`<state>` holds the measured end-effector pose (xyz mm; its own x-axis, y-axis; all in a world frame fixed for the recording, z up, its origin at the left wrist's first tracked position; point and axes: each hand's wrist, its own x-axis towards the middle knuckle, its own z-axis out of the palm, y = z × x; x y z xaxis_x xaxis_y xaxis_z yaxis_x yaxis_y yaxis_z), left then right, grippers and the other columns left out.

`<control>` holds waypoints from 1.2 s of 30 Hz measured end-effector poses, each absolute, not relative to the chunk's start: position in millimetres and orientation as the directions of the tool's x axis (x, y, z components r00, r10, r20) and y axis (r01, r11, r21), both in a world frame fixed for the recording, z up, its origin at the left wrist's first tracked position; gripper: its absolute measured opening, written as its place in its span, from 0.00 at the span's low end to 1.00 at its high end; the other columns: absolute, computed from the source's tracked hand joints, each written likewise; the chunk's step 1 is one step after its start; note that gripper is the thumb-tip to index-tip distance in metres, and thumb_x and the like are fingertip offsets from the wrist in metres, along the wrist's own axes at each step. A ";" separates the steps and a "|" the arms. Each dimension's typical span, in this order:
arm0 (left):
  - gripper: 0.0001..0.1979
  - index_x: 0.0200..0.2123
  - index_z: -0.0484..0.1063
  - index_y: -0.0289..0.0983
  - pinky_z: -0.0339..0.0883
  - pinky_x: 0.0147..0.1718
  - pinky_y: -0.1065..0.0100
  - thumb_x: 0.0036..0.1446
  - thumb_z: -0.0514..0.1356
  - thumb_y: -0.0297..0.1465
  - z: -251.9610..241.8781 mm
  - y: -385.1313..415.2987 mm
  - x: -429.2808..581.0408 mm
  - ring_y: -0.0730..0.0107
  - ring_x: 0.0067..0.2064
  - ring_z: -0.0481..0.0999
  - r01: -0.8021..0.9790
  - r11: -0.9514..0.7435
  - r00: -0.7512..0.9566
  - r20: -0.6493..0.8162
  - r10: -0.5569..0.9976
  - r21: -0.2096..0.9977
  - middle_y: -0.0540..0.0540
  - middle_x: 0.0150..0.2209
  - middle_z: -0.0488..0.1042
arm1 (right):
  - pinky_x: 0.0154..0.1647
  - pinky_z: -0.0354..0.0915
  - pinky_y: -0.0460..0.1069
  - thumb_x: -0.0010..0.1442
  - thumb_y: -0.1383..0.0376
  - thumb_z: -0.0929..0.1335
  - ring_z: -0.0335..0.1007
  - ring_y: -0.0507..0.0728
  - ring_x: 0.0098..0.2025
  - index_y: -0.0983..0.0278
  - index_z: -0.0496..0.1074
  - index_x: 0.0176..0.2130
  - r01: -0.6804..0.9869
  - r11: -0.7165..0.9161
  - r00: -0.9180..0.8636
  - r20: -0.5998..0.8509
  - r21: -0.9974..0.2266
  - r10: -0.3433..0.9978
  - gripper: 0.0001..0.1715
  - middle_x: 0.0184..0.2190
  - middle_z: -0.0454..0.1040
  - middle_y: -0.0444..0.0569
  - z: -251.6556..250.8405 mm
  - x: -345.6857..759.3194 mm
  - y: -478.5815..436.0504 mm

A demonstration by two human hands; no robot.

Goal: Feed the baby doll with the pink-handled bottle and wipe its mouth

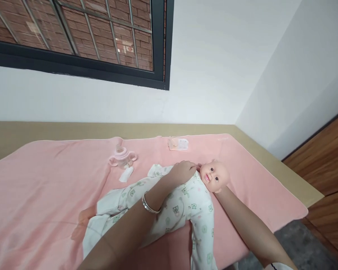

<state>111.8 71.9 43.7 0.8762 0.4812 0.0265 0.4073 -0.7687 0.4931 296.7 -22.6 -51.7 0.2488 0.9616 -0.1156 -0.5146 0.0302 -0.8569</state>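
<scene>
A baby doll [214, 175] lies on its back on a pink blanket [45, 176], head to the right. It wears a white printed sleepsuit [183, 206]. My left hand [183, 171], with a silver bangle on the wrist, rests closed at the suit's collar by the doll's neck, fingers pinched on the fabric. My right hand [220, 192] reaches under the doll's head; its fingers are hidden behind the head.
A pink-handled baby bottle [123, 155] stands on the blanket beyond the doll, with a small white item [126, 174] beside it. A small packet [178, 143] lies near the far edge. The wall and a barred window [81, 37] are behind; a wooden panel [321, 161] is at right.
</scene>
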 end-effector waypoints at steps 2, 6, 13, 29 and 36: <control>0.15 0.53 0.73 0.37 0.76 0.51 0.53 0.68 0.61 0.39 43.7 72.6 112.6 0.60 0.51 0.78 0.417 -0.767 0.875 0.015 0.484 0.487 0.41 0.54 0.75 | 0.67 0.65 0.56 0.44 0.38 0.76 0.75 0.61 0.54 0.55 0.81 0.35 -0.631 -0.017 0.236 -0.213 -0.775 0.948 0.28 0.43 0.82 0.47 -38.2 294.8 -28.3; 0.15 0.53 0.73 0.37 0.76 0.50 0.53 0.68 0.61 0.38 42.8 70.7 114.2 0.60 0.50 0.78 0.426 -0.777 0.869 0.031 0.494 0.464 0.41 0.53 0.75 | 0.64 0.69 0.53 0.65 0.45 0.65 0.77 0.58 0.53 0.56 0.82 0.36 -0.753 -0.006 0.213 -0.252 -0.657 0.944 0.23 0.43 0.82 0.47 -20.0 288.1 -43.9; 0.15 0.46 0.76 0.35 0.71 0.56 0.49 0.71 0.49 0.30 49.0 43.6 103.3 0.55 0.53 0.77 0.386 -0.808 0.840 0.192 0.507 0.445 0.38 0.47 0.79 | 0.63 0.71 0.57 0.66 0.60 0.66 0.75 0.59 0.58 0.51 0.79 0.50 -0.760 0.098 0.298 -0.210 -0.643 0.931 0.16 0.53 0.78 0.42 -5.9 285.6 -74.5; 0.14 0.50 0.75 0.37 0.71 0.63 0.58 0.64 0.56 0.27 -55.1 -50.8 -39.4 0.58 0.56 0.79 -0.204 -0.960 0.830 0.554 -0.065 0.192 0.42 0.51 0.82 | 0.50 0.76 0.52 0.62 0.64 0.63 0.81 0.57 0.48 0.65 0.75 0.43 -0.613 -0.011 0.513 -0.409 -0.790 0.755 0.15 0.48 0.80 0.58 -32.6 413.5 -134.8; 0.16 0.56 0.74 0.40 0.72 0.60 0.66 0.67 0.56 0.31 -32.4 -34.7 -90.6 0.62 0.59 0.78 -0.080 -0.980 0.936 0.352 -0.010 0.185 0.45 0.58 0.79 | 0.53 0.76 0.59 0.52 0.64 0.70 0.78 0.67 0.54 0.65 0.73 0.45 -0.483 0.134 0.698 -0.288 -0.865 0.656 0.19 0.53 0.77 0.62 -30.5 465.8 -164.5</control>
